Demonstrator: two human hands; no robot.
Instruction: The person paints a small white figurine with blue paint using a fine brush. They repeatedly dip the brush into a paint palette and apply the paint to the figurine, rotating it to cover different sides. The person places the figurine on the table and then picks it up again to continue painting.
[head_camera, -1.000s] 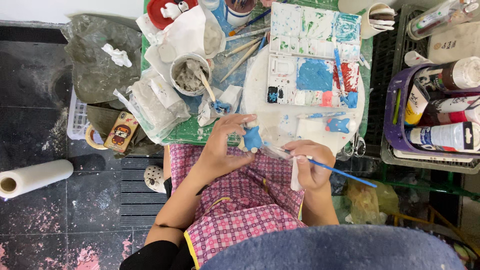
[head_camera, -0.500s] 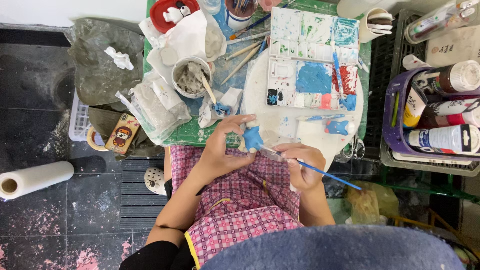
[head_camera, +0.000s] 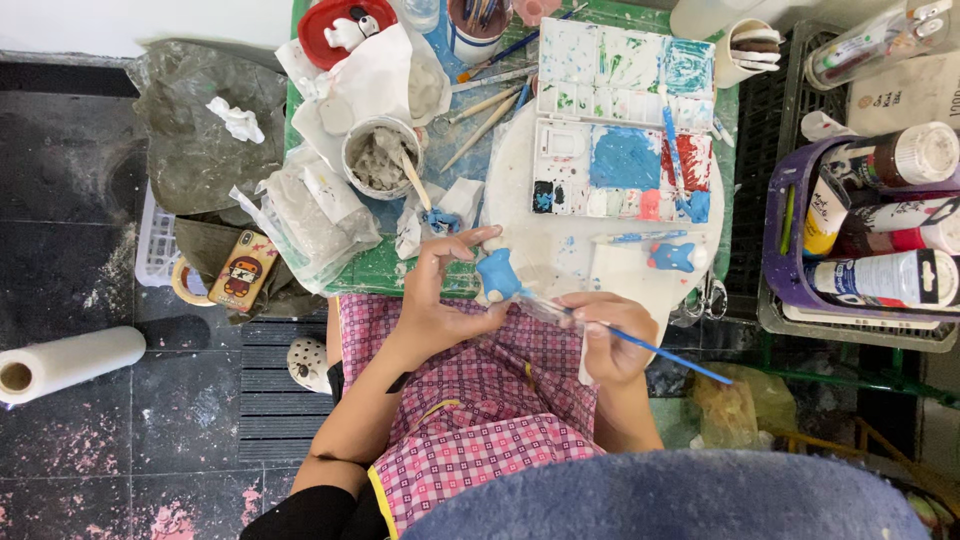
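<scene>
Left hand (head_camera: 440, 300) grips blue figurine (head_camera: 497, 275) (small); right hand (head_camera: 612, 335) holds brush (head_camera: 660, 352).

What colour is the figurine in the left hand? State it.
Blue; the figurine in the left hand shows best in the head view.

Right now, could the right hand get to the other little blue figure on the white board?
Probably yes. The right hand holds a paintbrush, and the second blue figure lies just beyond it on the white board, with nothing between.

Matt blue clay figure (head_camera: 497, 275), glossy plastic paint palette (head_camera: 620, 120), checked cloth apron (head_camera: 470, 400), rough stone floor (head_camera: 120, 430).
</scene>
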